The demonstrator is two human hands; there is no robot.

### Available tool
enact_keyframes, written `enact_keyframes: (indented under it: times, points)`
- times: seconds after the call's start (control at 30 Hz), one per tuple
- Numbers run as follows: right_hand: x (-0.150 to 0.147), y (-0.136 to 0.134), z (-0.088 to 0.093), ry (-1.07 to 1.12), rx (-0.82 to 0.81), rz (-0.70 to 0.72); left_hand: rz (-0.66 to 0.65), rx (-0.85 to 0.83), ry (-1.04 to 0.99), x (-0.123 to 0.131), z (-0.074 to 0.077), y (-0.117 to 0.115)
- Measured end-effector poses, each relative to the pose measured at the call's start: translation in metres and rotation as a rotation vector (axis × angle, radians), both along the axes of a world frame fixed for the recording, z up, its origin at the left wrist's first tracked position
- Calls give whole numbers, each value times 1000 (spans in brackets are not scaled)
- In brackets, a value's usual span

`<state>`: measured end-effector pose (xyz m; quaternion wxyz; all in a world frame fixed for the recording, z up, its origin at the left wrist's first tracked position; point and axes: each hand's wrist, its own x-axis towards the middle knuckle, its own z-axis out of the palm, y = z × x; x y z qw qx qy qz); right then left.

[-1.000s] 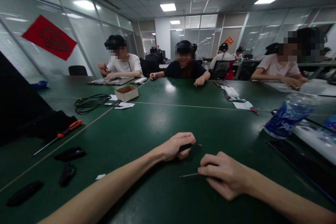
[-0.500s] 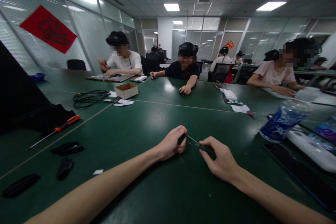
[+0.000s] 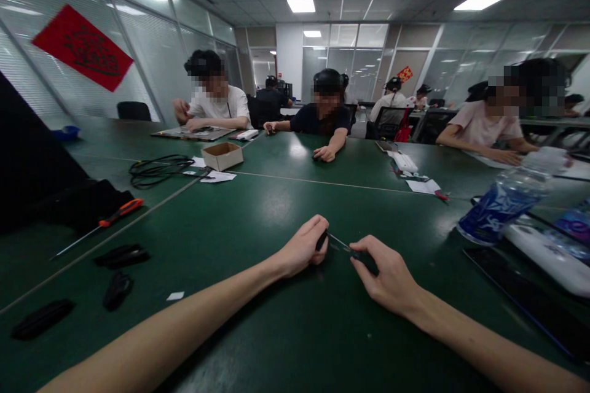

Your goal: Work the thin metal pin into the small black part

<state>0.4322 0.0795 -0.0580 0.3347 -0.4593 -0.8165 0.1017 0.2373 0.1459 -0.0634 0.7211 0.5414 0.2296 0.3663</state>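
Note:
Just above the green table (image 3: 276, 331), my left hand (image 3: 306, 245) is closed around a small black part (image 3: 321, 239), mostly hidden by the fingers. My right hand (image 3: 385, 273) grips the dark handle of a small screwdriver (image 3: 366, 260) between thumb and fingers. Its thin metal shaft points left, and the tip meets the black part at my left hand. Whether it sits in a screw I cannot tell. Several black plastic pieces (image 3: 122, 255) lie on the table to the left, near a white paper scrap (image 3: 176, 296).
An orange-handled screwdriver (image 3: 120, 212) lies at left beside a black object (image 3: 69, 202). Farther back are coiled cables (image 3: 159, 171) and a small open box (image 3: 222, 156). A water bottle (image 3: 504, 202) and a phone (image 3: 516, 295) are at right. Several people sit around the tables.
The view has shifted slightly. Both hands keep nearly the same place and grip, with the screwdriver still reaching the black part.

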Motion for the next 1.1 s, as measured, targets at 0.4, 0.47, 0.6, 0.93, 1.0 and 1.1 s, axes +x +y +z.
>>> enact_keyframes:
  times: [0.4, 0.47, 0.6, 0.93, 1.0, 1.1]
  points:
    - [10, -4, 1, 9, 20, 177, -137, 73, 130, -8, 3, -2]
    - [10, -4, 1, 4, 12, 195, -185, 46, 137, -10, 6, -2]
    - [11, -4, 2, -2, 5, 214, -262, -21, 144, -13, 11, -2]
    - [4, -8, 0, -43, 54, 323, -291, -93, 89, -6, 11, 0]
    - [4, -5, -1, 35, 73, 222, -207, -141, 16, -6, 7, 2]
    - [2, -3, -1, 54, 75, 94, -128, -158, -69, -5, 3, 4]
